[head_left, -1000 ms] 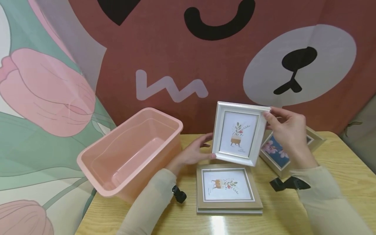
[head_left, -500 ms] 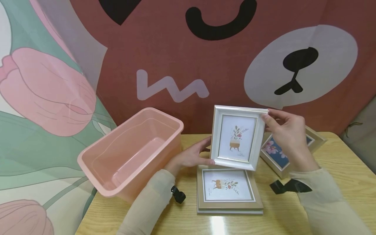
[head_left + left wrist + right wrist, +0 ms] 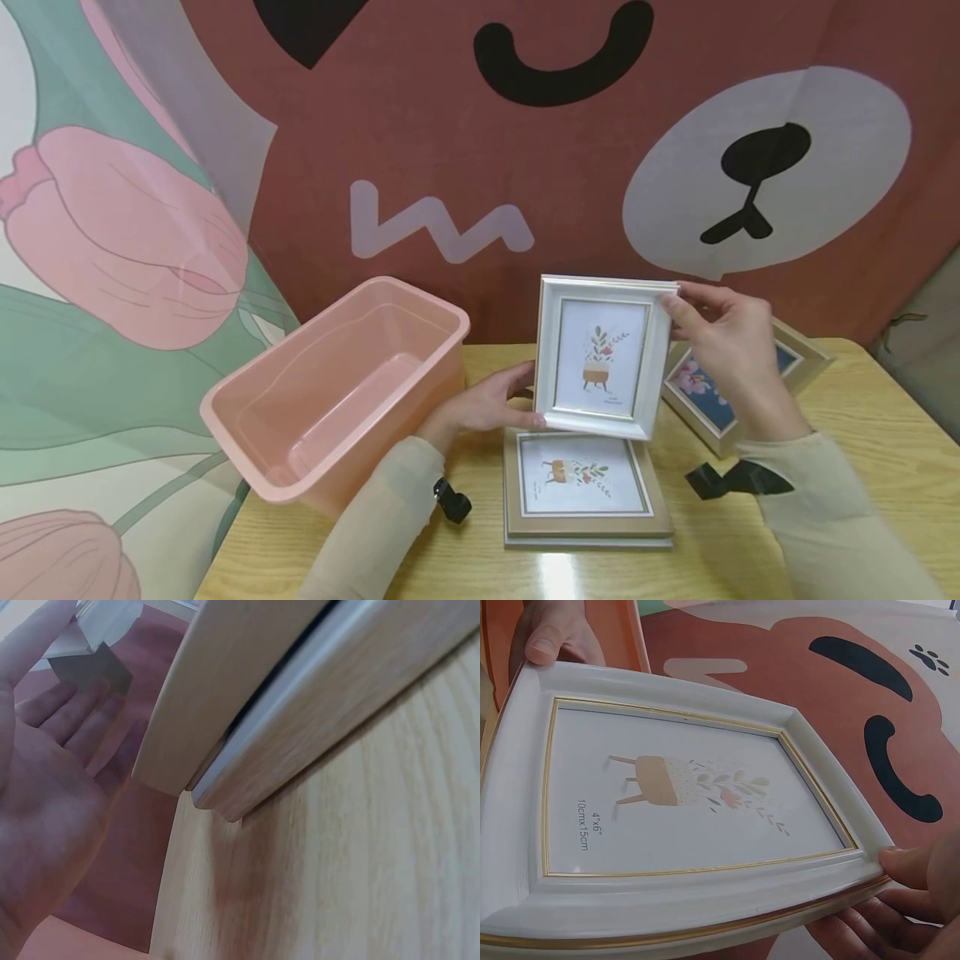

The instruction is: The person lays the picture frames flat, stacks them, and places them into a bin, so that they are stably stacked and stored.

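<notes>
A white picture frame with a gold inner line and a potted-plant print is held upright, facing me. My right hand pinches its upper right corner, thumb on the front and fingers behind. At the lower left corner my left hand holds it, thumb tip on the front edge and fingers behind. Below it lies a tan picture frame with a similar print turned sideways, stacked on a pale frame. In the right wrist view, size lettering shows on the white frame's print.
To the left stands a pink plastic tub with nothing inside. Another tan frame with a blue flower picture lies tilted behind my right hand, partly hidden. The wooden table meets a printed cloth backdrop.
The white frame has come down and slightly left, closer over the stacked frames, with both hands keeping their hold. The tub and the other frames have stayed put.
</notes>
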A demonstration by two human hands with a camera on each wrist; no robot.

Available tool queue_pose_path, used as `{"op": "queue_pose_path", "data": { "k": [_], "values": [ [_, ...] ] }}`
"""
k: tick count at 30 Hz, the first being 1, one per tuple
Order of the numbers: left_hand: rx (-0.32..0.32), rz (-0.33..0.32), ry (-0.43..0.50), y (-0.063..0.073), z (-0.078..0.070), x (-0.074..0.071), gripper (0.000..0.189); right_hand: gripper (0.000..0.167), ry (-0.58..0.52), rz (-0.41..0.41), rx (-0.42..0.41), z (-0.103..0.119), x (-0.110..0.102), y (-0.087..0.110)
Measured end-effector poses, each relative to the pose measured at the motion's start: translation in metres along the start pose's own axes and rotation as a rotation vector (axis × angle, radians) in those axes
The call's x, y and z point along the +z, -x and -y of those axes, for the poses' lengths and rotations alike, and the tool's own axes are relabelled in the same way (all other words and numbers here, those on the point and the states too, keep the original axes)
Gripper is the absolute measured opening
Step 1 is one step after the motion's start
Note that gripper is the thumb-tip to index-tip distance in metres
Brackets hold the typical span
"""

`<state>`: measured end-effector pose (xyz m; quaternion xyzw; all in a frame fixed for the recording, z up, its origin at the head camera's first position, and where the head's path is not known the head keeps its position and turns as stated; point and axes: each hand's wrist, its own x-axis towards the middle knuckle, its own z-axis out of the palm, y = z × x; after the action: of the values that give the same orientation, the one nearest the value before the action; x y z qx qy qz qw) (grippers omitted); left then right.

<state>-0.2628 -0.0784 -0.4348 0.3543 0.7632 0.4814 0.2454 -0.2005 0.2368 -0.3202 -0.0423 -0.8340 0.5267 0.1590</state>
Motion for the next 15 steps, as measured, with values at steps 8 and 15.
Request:
{"op": "queue_pose_path", "data": {
  "k": [8, 15],
  "values": [
    [0.042, -0.002, 0.046, 0.0044, 0.0004, -0.002, 0.128, 0.052, -0.002, -0.002, -0.016, 0.0009, 0.0037, 0.0011],
    [0.026, 0.016, 0.047, 0.0089, -0.0002, -0.0035, 0.143, 0.048, -0.045, 0.003, -0.016, 0.0035, 0.008, 0.0014]
  ]
}}
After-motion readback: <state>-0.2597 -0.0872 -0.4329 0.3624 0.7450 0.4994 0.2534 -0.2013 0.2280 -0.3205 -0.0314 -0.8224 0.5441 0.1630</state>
